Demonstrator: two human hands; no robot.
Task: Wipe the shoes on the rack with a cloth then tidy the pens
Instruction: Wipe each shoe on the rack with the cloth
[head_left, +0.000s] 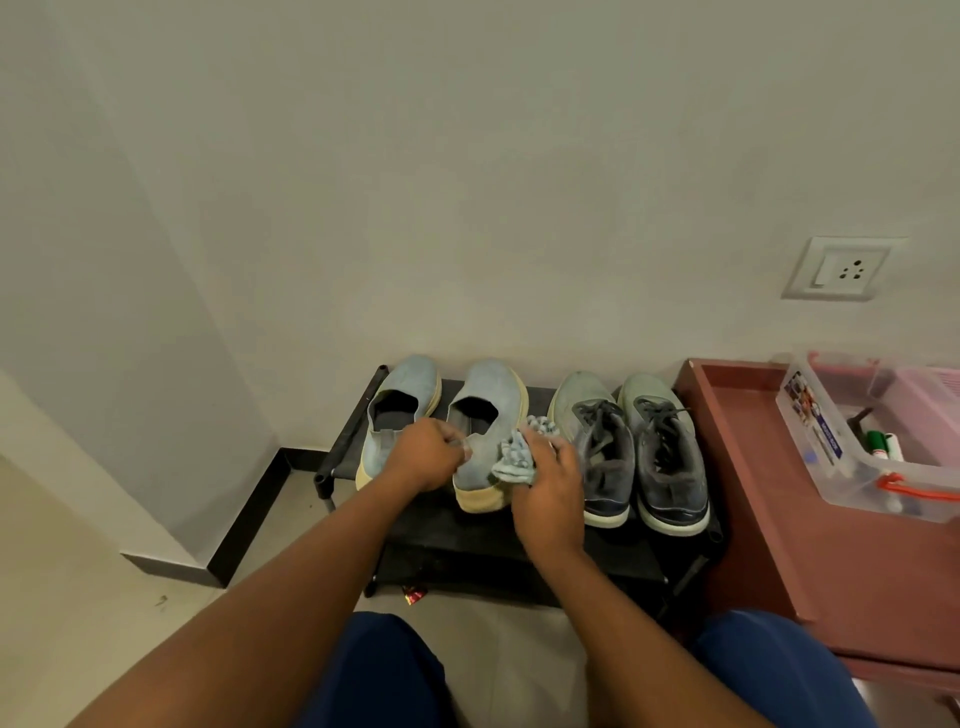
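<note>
wiping step, i judge: my right hand (548, 483) bunches the cloth (519, 452) against the slip-on (485, 431) on the rack (519, 540), left hand (428, 454) pinching its collar; sneakers (631, 447) right of it want wiping next

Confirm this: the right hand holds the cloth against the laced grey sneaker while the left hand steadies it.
Not quite. The head view shows the right hand holding the cloth against the right blue slip-on shoe, not a laced sneaker; the left hand steadies it.

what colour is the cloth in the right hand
The cloth, gripped by the right hand, is pale blue-grey with darker checks, seen in the head view.
</note>
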